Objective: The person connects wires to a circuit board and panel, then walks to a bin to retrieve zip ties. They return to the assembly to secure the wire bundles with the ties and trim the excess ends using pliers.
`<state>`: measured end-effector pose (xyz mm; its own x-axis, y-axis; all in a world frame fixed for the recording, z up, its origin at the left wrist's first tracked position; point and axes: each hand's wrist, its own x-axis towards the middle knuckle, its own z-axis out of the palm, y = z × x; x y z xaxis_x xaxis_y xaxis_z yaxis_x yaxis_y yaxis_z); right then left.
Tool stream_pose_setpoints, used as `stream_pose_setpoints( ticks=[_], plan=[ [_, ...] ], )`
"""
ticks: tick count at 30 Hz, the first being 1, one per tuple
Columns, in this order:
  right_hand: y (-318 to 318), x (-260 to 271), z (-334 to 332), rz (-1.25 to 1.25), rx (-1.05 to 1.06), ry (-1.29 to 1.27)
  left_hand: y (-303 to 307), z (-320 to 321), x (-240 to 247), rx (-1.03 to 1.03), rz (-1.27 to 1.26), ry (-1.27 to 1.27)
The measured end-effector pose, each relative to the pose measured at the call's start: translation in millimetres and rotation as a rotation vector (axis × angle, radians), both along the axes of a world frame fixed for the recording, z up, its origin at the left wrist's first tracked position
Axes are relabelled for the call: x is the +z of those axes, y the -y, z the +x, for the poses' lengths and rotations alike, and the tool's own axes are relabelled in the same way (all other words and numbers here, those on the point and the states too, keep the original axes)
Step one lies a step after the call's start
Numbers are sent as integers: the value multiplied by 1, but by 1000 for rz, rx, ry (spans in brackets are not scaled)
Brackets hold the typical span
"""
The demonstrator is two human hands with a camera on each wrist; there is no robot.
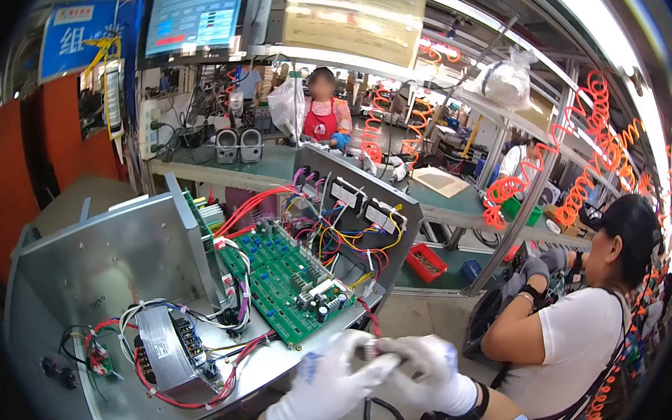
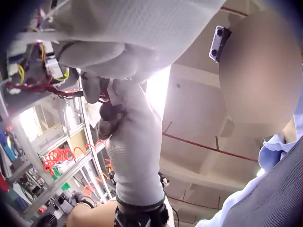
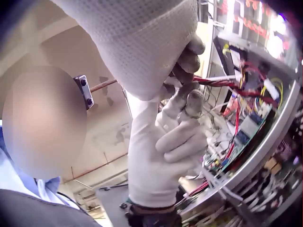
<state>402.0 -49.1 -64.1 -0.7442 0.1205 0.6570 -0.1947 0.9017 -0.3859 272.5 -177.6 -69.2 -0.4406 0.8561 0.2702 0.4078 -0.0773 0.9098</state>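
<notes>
Both hands wear white knit gloves with grey fingertips and meet in front of the metal chassis point(image 1: 343, 329). My left hand point(image 1: 323, 380) and right hand point(image 1: 431, 373) pinch the end of a twisted dark red wire bundle point(image 3: 218, 84) between them. That bundle point(image 2: 61, 92) runs back from the fingers into the chassis. A small white piece point(image 2: 112, 92) shows at the fingertips; its kind is mostly hidden by the gloves. Behind the hands, a green circuit board point(image 1: 279, 283) with blue and white parts stands in the chassis, and a transformer point(image 1: 164, 351) sits to its left.
Below the hands are two black curved handles point(image 1: 383, 411). Another person point(image 1: 574, 326) works close by at the right, and one in a red apron point(image 1: 321, 122) stands across the bench. A red bin point(image 1: 426, 263) lies beyond the chassis. Orange coiled hoses point(image 1: 504, 196) hang at the right.
</notes>
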Motion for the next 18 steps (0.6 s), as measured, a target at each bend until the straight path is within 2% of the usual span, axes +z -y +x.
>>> stream_pose_setpoints(
  ticks=[2,4,5,6,8,10,12,13,15,16,18],
  plan=[
    [12,-2,-2,-174,102,210,10,-13,-5,115,-20,-65],
    [7,-11,-7,-480,317,281,22,-30,1,76,-63,-150],
    [-6,-14,-10,-398,299,234,25,-34,1,93,-60,-283],
    [-22,-14,-15,-317,281,191,25,-33,5,91,-81,-292],
    [-48,3,-36,-227,224,89,22,-31,23,208,-19,-742],
    [-66,20,-63,-63,346,137,11,-31,42,238,24,-1048],
    [-81,25,-79,-461,585,547,-2,-35,57,217,1,-1241],
    [-88,29,-82,-575,668,698,-8,-37,63,196,4,-1297],
    [-94,28,-87,-703,743,671,-15,-41,77,176,44,-1453],
    [-95,28,-87,-761,746,650,-18,-42,82,143,-29,-1522],
    [-94,24,-89,-732,664,516,-22,-43,85,106,-121,-1566]
  ],
)
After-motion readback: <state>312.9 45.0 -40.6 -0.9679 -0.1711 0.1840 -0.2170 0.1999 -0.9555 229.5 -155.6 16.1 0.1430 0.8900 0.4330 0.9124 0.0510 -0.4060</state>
